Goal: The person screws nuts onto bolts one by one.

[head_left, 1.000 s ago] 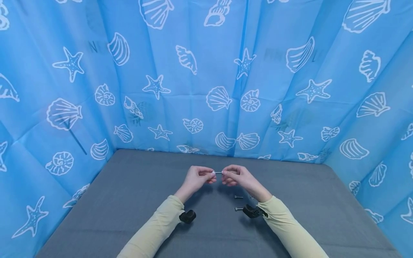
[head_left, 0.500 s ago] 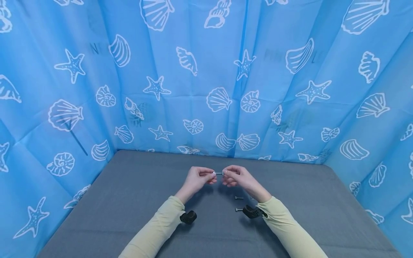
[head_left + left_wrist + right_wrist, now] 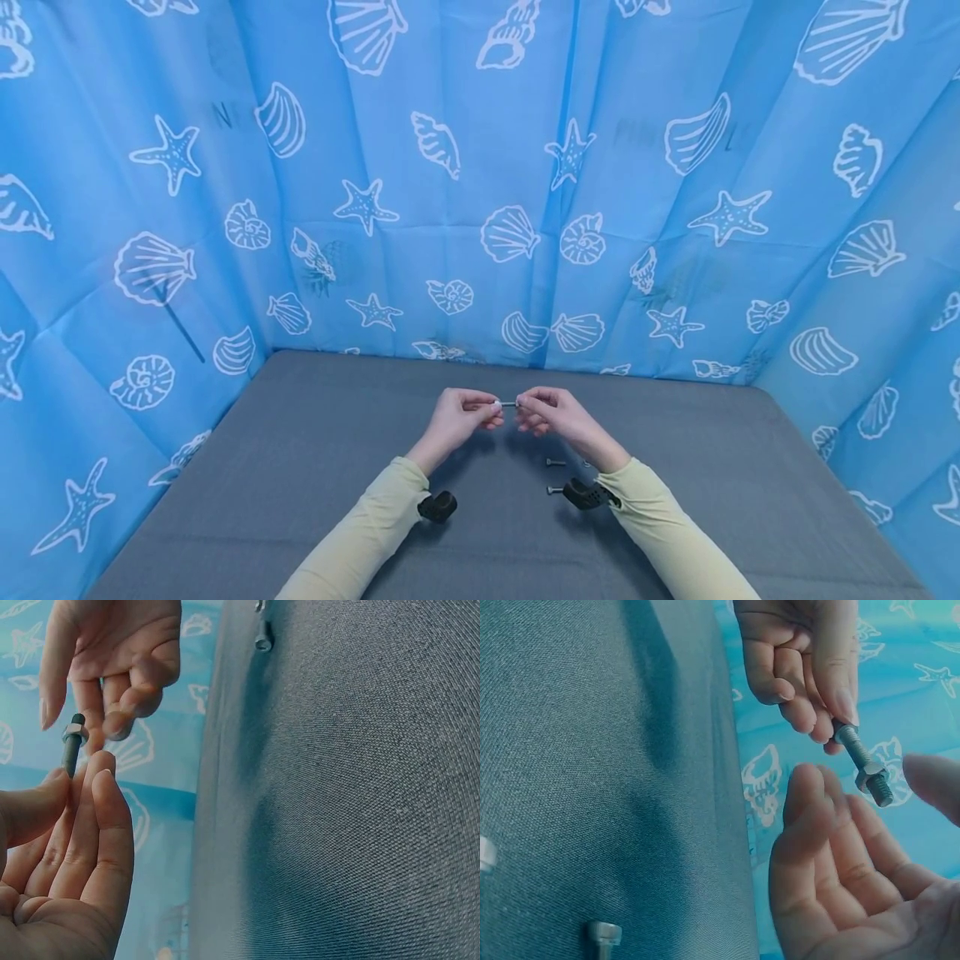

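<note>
The workpiece is a slim, grey metal bolt with a threaded shank, carrying a silver-grey, six-sided metal nut near its free end; a short length of thread projects beyond the nut. It is held in the air above the grey, fabric-covered tabletop, between your hands. Your left hand pinches the opposite end between thumb and fingers. Your right hand has its fingers relaxed, with the thumb apart from the nut and no grip on it.

Handling: expect a light, rigid part, not fragile, but small and probably slippery on its smooth faces. Take hold of the bolt at the end your left hand has, leaving the shank exposed. Take the nut by opposite flats, between thumb and forefinger; the threads should offer some friction.

Visibility: your left fingertips cover most of the pinched end. The gap between your right fingertips and the nut is hard to judge in depth. Two loose grey metal bolts lie on the tabletop; the nearer one reaches the black wrist device, which may mask its tip. A small metal piece beside your right wrist is too small to identify.
</note>
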Motion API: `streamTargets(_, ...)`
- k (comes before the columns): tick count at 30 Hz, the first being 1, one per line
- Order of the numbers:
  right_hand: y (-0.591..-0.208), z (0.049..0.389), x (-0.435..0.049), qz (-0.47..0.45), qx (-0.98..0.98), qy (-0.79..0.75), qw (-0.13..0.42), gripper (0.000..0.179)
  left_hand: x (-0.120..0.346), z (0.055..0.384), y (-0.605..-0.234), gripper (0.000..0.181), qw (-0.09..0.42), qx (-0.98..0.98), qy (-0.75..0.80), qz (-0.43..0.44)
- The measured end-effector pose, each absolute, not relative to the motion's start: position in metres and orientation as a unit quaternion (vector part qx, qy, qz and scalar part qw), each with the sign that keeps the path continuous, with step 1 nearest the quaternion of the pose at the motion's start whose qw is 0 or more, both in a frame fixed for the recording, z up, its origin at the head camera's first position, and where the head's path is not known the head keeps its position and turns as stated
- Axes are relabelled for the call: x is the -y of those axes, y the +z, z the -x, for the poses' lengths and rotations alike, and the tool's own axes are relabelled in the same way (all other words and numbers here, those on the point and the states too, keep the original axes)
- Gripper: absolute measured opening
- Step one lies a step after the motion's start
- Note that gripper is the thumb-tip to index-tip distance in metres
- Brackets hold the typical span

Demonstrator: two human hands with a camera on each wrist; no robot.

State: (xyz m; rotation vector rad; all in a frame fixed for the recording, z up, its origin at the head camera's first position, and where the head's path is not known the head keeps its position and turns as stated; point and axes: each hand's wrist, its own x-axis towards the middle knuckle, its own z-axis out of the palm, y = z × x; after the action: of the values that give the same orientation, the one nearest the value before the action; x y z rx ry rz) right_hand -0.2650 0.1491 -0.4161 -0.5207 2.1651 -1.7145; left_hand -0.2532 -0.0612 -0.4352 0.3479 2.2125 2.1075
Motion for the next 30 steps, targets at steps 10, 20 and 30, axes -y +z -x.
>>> streamTargets(10, -0.4165, 0.2637, -0.1507, 0.194, -0.762, -0.594, 0.171, 0.030, 0.0620, 0.2541, -0.4368, 0.027, 0.038, -0.729, 0.674, -0.116)
streamTargets(20, -0.4165, 0.2630, -0.1511, 0.196, -0.733, -0.629, 0.169, 0.038, 0.0627, 0.2548, -0.4372, 0.027, 0.043, -0.724, 0.679, -0.112)
streamTargets(30, -0.4179, 0.2636, -0.1509, 0.175, -0.761, -0.604, 0.163, 0.035, 0.0611, 0.2522, -0.4356, 0.027, 0.036, -0.732, 0.670, -0.119)
